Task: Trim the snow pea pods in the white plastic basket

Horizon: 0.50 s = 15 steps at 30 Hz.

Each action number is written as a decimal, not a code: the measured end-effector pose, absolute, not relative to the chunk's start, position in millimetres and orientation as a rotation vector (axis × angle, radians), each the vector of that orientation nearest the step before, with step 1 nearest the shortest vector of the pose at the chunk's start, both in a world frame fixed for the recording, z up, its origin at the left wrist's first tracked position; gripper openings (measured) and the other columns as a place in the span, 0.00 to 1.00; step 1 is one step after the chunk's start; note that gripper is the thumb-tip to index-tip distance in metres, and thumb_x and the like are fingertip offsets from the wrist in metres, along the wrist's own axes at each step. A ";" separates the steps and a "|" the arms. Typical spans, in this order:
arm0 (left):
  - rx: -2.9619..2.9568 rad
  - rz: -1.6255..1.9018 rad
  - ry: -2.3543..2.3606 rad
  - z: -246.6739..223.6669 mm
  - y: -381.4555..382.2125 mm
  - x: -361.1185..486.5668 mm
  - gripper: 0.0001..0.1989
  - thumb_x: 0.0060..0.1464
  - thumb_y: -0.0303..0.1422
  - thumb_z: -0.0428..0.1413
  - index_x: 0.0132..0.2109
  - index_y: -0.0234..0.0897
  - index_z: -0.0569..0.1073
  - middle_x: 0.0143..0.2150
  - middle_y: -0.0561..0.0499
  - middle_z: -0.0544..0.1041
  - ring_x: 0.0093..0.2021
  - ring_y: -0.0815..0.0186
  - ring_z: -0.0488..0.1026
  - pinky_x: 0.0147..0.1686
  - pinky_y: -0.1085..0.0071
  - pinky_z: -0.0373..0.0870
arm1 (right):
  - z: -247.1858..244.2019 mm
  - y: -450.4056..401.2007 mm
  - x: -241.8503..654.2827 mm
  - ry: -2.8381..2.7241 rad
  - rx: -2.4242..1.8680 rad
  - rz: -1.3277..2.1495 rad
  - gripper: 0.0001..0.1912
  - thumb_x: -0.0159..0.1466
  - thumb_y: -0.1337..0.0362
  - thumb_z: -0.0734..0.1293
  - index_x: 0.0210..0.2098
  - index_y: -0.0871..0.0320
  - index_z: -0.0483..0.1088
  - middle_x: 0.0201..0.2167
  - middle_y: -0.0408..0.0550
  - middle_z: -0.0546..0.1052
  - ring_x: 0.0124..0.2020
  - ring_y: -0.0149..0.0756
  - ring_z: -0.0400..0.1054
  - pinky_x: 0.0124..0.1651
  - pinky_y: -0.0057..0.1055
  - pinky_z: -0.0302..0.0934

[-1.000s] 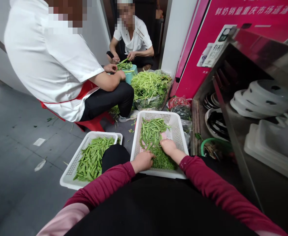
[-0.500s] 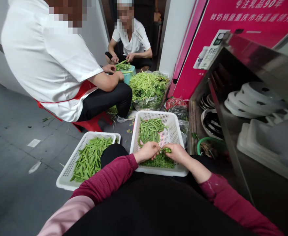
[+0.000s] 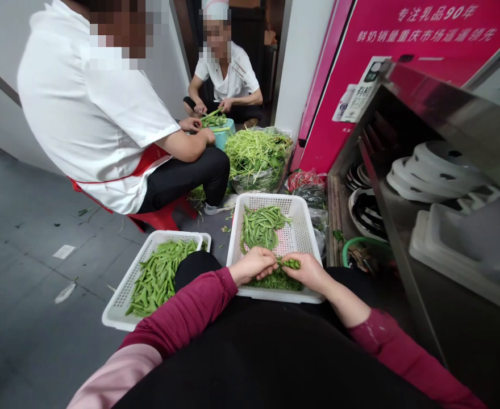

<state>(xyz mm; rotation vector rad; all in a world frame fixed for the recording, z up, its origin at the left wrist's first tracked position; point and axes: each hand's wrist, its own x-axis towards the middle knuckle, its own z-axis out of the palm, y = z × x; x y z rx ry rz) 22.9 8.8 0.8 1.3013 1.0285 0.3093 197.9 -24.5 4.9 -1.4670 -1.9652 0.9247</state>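
Note:
A white perforated basket (image 3: 308, 226) rests in front of me at my lap. Toward its far side lies a heap of green pea pods (image 3: 261, 226), and the near side holds a bed of fine green trimmings (image 3: 282, 281). Over the trimmings, my right hand (image 3: 311, 274) is closed around a pea pod (image 3: 291, 263), or perhaps more than one. My left hand (image 3: 255, 266) is pinched at the fingertips close to the right fingers; what it grips, if anything, is too small to make out.
Left of my knee, a second white basket (image 3: 117, 309) holds many pods. Two people in white shirts (image 3: 105, 113) (image 3: 241, 68) handle green stalks at a blue bucket (image 3: 222, 136). Beside it stands a bag of greens (image 3: 258, 153). A metal shelf (image 3: 386, 210) with dishes is at right.
My left hand has shifted slightly toward the right one, and the pod in my right hand shows more. The whole view has moved a little.

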 end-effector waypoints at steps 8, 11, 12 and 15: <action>1.573 0.143 1.374 -28.6 4.7 12.4 0.14 0.38 0.24 0.53 0.38 0.31 0.70 0.25 0.54 0.69 0.18 0.77 0.61 0.17 0.80 0.57 | 12.0 -32.9 209.8 -1.106 -1.408 1.386 0.12 0.47 0.57 0.69 0.26 0.59 0.67 0.18 0.41 0.71 0.20 0.30 0.63 0.27 0.27 0.57; 1.559 0.309 1.153 -9.5 6.2 18.8 0.19 0.44 0.29 0.53 0.47 0.34 0.66 0.31 0.52 0.71 0.21 0.76 0.63 0.18 0.81 0.59 | 3.5 -33.3 208.5 -0.930 -1.378 1.525 0.15 0.44 0.58 0.72 0.27 0.60 0.67 0.19 0.41 0.72 0.20 0.29 0.64 0.26 0.26 0.57; 1.517 0.286 1.068 -3.2 6.3 22.5 0.17 0.47 0.33 0.51 0.46 0.34 0.67 0.29 0.53 0.70 0.20 0.76 0.63 0.18 0.80 0.59 | -0.6 -32.9 207.0 -0.886 -1.358 1.547 0.15 0.44 0.58 0.72 0.26 0.60 0.67 0.20 0.41 0.72 0.20 0.29 0.64 0.26 0.26 0.57; 1.408 0.179 0.941 6.0 5.2 31.3 0.13 0.50 0.37 0.48 0.35 0.31 0.70 0.20 0.55 0.66 0.17 0.75 0.61 0.15 0.79 0.57 | -12.4 -31.2 204.6 -0.834 -1.336 1.582 0.15 0.44 0.57 0.71 0.27 0.61 0.69 0.21 0.43 0.72 0.19 0.28 0.64 0.26 0.26 0.58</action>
